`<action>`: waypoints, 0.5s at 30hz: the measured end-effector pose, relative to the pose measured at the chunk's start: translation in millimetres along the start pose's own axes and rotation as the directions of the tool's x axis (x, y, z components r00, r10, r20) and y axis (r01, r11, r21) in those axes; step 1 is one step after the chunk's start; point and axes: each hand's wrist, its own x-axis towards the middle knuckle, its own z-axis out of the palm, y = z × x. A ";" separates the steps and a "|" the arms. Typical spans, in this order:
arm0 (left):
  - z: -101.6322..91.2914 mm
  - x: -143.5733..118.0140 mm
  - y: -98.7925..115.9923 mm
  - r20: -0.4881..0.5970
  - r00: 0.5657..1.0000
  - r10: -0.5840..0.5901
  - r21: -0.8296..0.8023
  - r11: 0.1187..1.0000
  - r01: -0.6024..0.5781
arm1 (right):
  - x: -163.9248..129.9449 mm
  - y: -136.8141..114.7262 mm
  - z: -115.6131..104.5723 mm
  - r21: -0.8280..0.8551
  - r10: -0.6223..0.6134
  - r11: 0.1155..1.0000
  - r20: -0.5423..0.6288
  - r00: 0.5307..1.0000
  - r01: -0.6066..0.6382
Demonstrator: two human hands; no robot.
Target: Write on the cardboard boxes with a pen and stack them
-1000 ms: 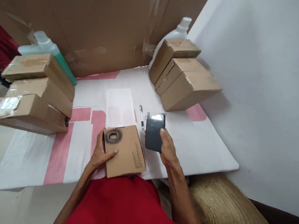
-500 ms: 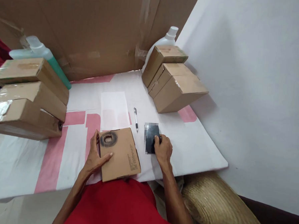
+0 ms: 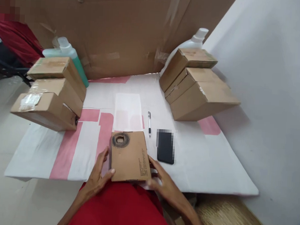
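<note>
A flat brown cardboard box (image 3: 130, 155) with a dark ring mark near its top left corner lies at the near edge of the white and pink table cover (image 3: 203, 152). My left hand (image 3: 99, 175) grips its left side, thumb on top. My right hand (image 3: 161, 183) holds its lower right corner. A black phone (image 3: 165, 147) lies flat on the cover just right of the box, apart from both hands. A pen (image 3: 149, 124) lies beyond the box.
Three stacked cardboard boxes (image 3: 51, 94) stand at the left with a green bottle (image 3: 72, 59) behind. More boxes (image 3: 199, 86) lean at the back right by a white bottle (image 3: 191, 44). Cardboard sheets (image 3: 124, 30) form the back wall. A woven basket (image 3: 232, 221) sits lower right.
My right hand laid the black phone down on the cover, let go of it, and moved left onto the flat box's right corner. The left hand stayed on the box.
</note>
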 end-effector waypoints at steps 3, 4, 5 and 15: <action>-4.0 -4.6 22.1 0.086 0.996 -0.004 0.002 1.000 0.004 | -5.9 -11.1 14.4 -0.041 -0.001 0.999 -0.002 1.000 0.001; -10.1 -3.8 33.0 0.084 0.996 0.000 0.010 1.000 -0.001 | -2.3 -17.4 14.7 -0.059 0.003 0.998 -0.045 0.999 -0.005; -18.3 -2.5 44.8 0.069 0.998 0.010 0.018 1.000 -0.011 | 3.5 -25.7 12.9 -0.067 0.000 0.998 -0.075 0.997 -0.006; -50.6 22.5 67.3 -0.429 0.903 0.010 0.242 0.965 0.104 | 87.7 -110.4 35.9 -0.007 -0.175 0.984 -0.173 0.969 0.177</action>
